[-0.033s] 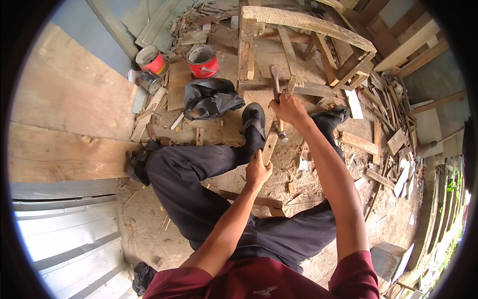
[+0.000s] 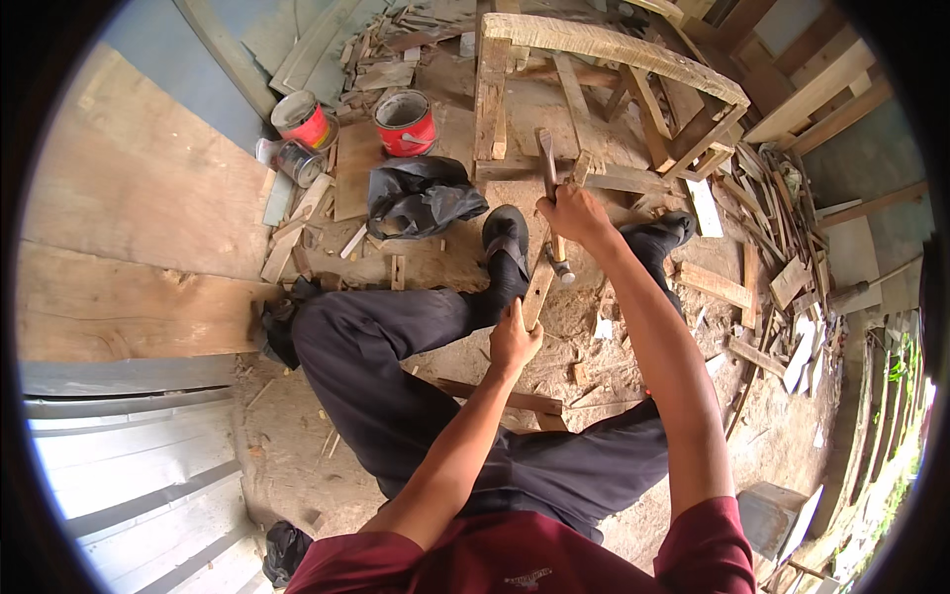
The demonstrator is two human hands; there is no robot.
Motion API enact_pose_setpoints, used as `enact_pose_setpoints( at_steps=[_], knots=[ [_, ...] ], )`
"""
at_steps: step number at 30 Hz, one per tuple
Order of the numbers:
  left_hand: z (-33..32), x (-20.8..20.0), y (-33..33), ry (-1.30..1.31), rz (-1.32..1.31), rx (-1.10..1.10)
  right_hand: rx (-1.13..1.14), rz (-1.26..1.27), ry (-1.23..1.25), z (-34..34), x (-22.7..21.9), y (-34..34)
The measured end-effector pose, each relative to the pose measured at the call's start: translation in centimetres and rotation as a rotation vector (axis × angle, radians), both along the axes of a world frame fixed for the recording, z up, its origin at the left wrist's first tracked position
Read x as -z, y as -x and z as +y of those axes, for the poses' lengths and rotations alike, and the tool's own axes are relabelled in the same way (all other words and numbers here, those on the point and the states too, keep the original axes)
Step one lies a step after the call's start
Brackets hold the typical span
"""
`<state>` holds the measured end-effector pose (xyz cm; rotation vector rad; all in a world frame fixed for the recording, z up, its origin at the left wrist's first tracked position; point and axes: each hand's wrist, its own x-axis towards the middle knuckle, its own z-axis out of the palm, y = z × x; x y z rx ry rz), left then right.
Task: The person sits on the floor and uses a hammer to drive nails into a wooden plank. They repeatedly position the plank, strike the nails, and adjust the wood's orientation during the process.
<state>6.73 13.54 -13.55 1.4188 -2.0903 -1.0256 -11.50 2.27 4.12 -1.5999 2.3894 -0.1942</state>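
My left hand point(image 2: 515, 339) is closed around the near end of a narrow wooden strip point(image 2: 538, 287), which has a small dark mark or hole in it. The strip slants away between my feet, and its far end shows beyond my right hand point(image 2: 579, 214). That hand is closed on a hammer, over the strip. The metal hammer head point(image 2: 561, 269) hangs on the near side of the fist. A flat, brownish-grey length point(image 2: 547, 156) juts out past the far side; I cannot tell whether it is the hammer's handle or another tool.
Ahead stands a rough wooden frame point(image 2: 614, 48). Two red cans point(image 2: 406, 134) and a black plastic bag point(image 2: 424, 198) sit at the far left. Wood scraps point(image 2: 782, 287) pile along the right. A short board point(image 2: 500, 396) lies between my legs, near a plywood panel point(image 2: 139, 178) at left.
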Motion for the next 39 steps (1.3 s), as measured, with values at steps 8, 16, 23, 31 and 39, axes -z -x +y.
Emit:
enact_pose_setpoints(
  at_steps=[8,16,23,31,39],
  knots=[
    [-0.5,-0.7,0.1,0.038,0.012,-0.025,-0.034,-0.004,-0.036,-1.3,-0.4,-0.6],
    [-0.6,-0.7,0.5,0.027,-0.006,-0.006,-0.166,0.001,-0.142,-3.0,-0.9,-0.8],
    [-0.6,-1.3,0.5,-0.034,0.016,-0.004,-0.081,-0.047,-0.066,1.0,-1.7,-1.5],
    [0.3,-1.3,0.8,0.032,0.078,-0.03,-0.153,-0.027,-0.154,-0.5,-2.1,0.5],
    [-0.1,-2.0,1.0,-0.044,0.064,-0.03,-0.171,-0.085,-0.202,-0.9,-1.8,1.0]
  ],
)
